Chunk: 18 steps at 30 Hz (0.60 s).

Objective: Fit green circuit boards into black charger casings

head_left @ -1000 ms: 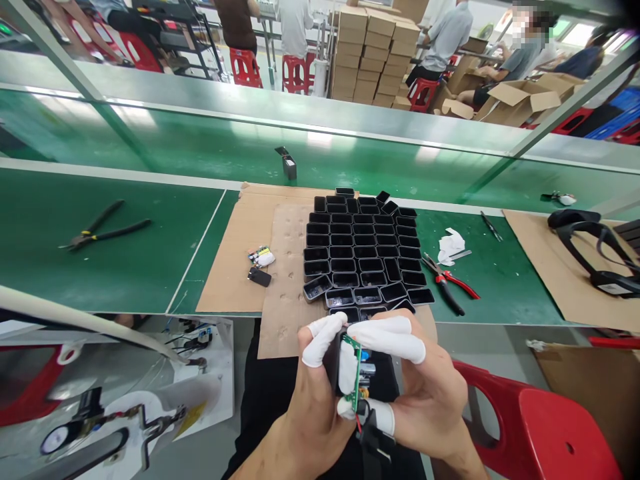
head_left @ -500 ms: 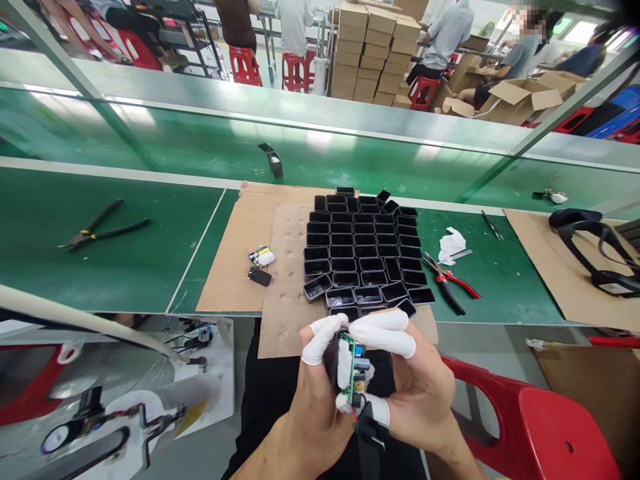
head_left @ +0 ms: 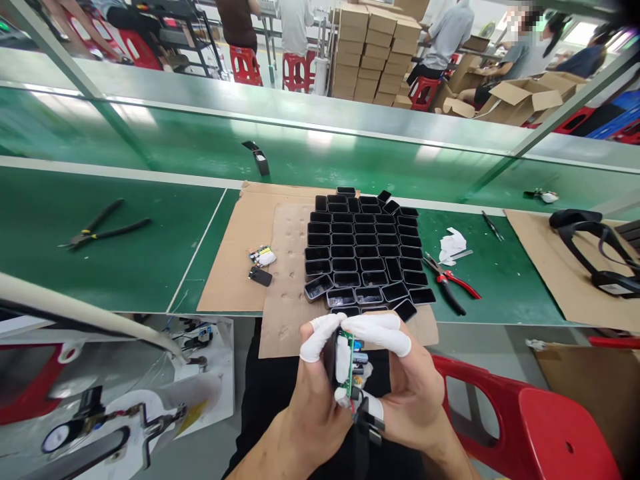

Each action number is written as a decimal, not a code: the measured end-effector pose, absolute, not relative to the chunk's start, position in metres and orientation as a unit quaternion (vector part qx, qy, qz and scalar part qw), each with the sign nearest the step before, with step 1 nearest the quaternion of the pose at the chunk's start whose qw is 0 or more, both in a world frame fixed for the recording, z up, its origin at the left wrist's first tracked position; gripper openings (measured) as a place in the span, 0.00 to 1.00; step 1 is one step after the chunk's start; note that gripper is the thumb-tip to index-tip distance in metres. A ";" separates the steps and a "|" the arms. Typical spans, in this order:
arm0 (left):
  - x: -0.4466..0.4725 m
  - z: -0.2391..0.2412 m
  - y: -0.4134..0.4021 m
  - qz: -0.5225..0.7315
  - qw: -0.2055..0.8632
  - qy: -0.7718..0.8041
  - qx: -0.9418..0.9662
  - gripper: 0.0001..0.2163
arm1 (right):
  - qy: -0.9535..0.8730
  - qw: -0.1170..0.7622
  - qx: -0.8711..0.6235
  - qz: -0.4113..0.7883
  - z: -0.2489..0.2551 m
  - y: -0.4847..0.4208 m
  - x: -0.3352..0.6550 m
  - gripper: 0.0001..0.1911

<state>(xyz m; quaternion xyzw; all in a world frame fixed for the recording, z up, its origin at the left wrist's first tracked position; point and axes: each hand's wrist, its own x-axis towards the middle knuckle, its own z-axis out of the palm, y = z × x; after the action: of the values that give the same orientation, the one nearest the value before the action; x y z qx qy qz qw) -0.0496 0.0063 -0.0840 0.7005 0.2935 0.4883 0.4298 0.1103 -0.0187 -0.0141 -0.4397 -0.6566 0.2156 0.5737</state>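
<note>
White finger cots cover several of my fingertips. My left hand [head_left: 320,387] is closed around a dark, flat casing piece [head_left: 331,357], seen nearly edge-on. Against its right side stands a green circuit board [head_left: 351,363] with blue and dark cylindrical components and a white pad. My right hand [head_left: 413,383] pinches the board from the top and bottom, fingertips meeting those of the left at the upper edge. From the lower end hangs a black cable with a plug [head_left: 370,423]. Just beyond my hands, many open black cases [head_left: 345,252] stand in rows on cardboard.
Red-handled pliers [head_left: 450,283], white paper scraps [head_left: 453,245] and tweezers [head_left: 493,225] lie to the right. Yellow-black cutters [head_left: 105,227] lie left. A small board [head_left: 263,255] and black cover [head_left: 261,276] rest on the cardboard [head_left: 230,267]. A red stool [head_left: 565,427] stands beside me.
Both hands have shifted slightly left, with the board and casing piece still held together. The plug has turned and shows more. Pieces on the green strip behind the table have slid left.
</note>
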 end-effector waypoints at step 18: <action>-0.053 -0.079 0.014 0.474 0.372 0.237 0.762 0.39 | -0.684 0.531 -0.447 0.225 -0.017 -0.029 0.118 0.39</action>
<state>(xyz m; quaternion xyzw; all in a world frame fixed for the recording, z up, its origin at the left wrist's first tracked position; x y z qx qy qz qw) -0.0535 0.0135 -0.0792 0.7624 0.2373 0.4736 0.3715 0.1185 -0.0293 -0.0168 -0.4472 -0.6841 0.2246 0.5307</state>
